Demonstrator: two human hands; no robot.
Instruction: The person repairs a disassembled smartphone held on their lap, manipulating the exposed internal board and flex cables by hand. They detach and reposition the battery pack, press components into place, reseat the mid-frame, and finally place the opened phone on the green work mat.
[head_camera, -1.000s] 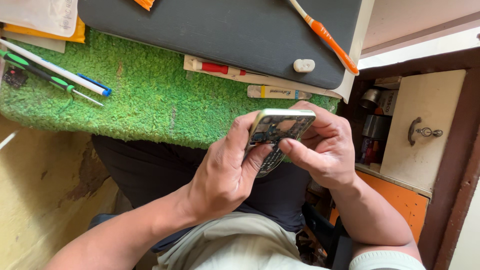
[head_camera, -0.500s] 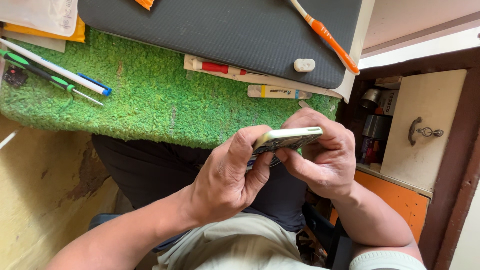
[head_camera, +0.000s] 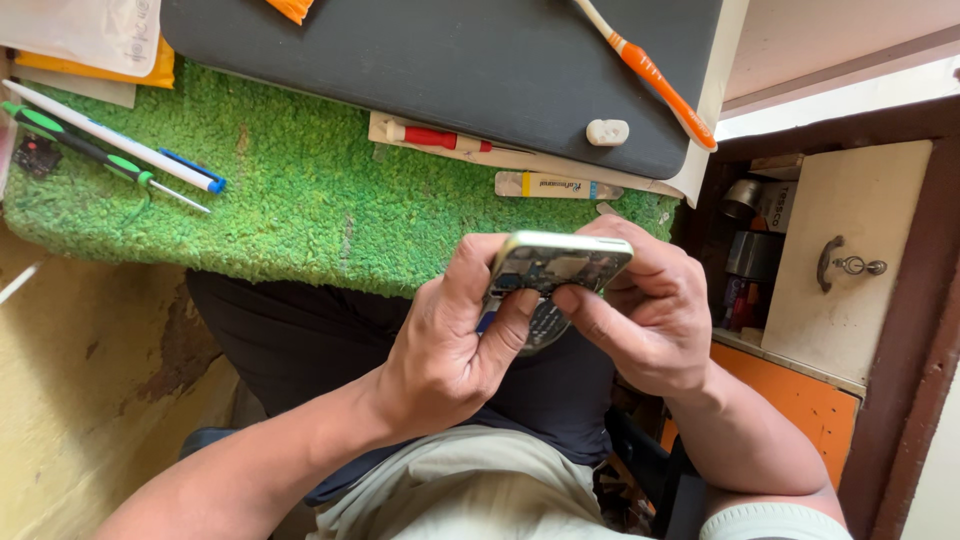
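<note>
Both my hands hold an opened phone (head_camera: 560, 265) with its back cover off, pale frame and inner parts showing, just in front of the green turf mat (head_camera: 300, 200). My left hand (head_camera: 450, 340) grips its left side, thumb along the edge. From the right, my right hand (head_camera: 650, 310) clasps the other side, with a finger laid across the exposed inside. The phone is tilted, its top edge towards the mat. Something round and dark shows under the phone between my fingers; I cannot tell what it is.
A dark grey pad (head_camera: 450, 60) lies on the mat with an orange toothbrush (head_camera: 650, 70) and a small white block (head_camera: 607, 131). A red-handled tool (head_camera: 440, 137), a small tube (head_camera: 555, 186), a green screwdriver (head_camera: 90, 155) and a white pen (head_camera: 120, 150) lie nearby. An open cabinet door (head_camera: 850, 260) stands at right.
The phone was tipped nearly edge-on half a second ago; now it is tilted back so its open inside faces up again. Both hands kept their grip.
</note>
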